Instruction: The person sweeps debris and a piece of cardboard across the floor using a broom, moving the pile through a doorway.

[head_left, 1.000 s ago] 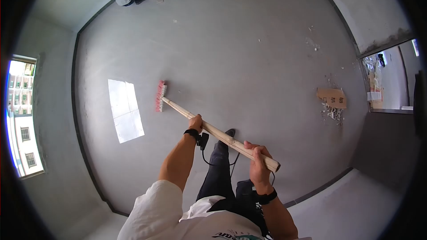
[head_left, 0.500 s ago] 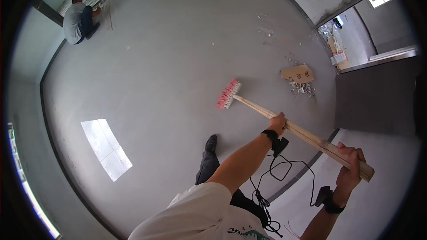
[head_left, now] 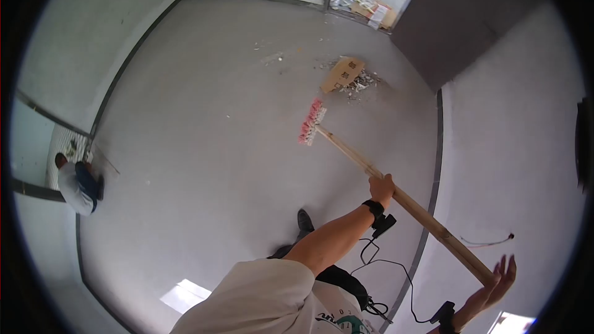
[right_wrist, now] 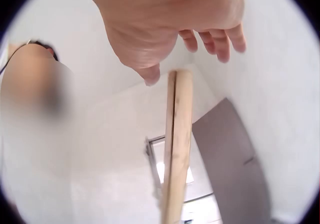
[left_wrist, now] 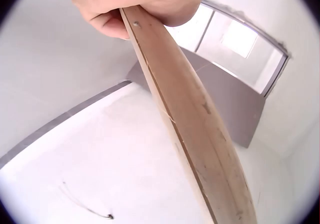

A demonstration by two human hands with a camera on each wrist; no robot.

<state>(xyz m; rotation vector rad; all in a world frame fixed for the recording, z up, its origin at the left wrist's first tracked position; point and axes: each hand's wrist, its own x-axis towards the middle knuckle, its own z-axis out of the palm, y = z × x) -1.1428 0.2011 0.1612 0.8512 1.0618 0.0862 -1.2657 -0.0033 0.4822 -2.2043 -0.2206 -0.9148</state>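
Fingers of your left hand [head_left: 382, 189] are wrapped firmly round the middle of a long, pale wooden handle [head_left: 433, 225], while those of your right hand [right_wrist: 175, 26] are spread loosely apart beside its top end, gripping nothing; whether the palm touches the wood, you cannot tell. The handle is round and smooth, with a dark groove along its length and scattered brownish knots. It slants down, away from you, to the broom head [head_left: 312, 122], a narrow block with shaggy tufts of pink and off-white bristles, out over the matt grey floor [head_left: 204, 117]. Just beyond the bristles, a creased flap of brown cardboard [head_left: 343, 74] with dark printed characters lies against a heap of pale, jagged rubble [head_left: 361, 84]. To your right, thin wires [head_left: 489, 243] poke from a plain whitish wall [head_left: 507, 148]; at far left, a person [head_left: 75, 190] crouches beside a low opening.
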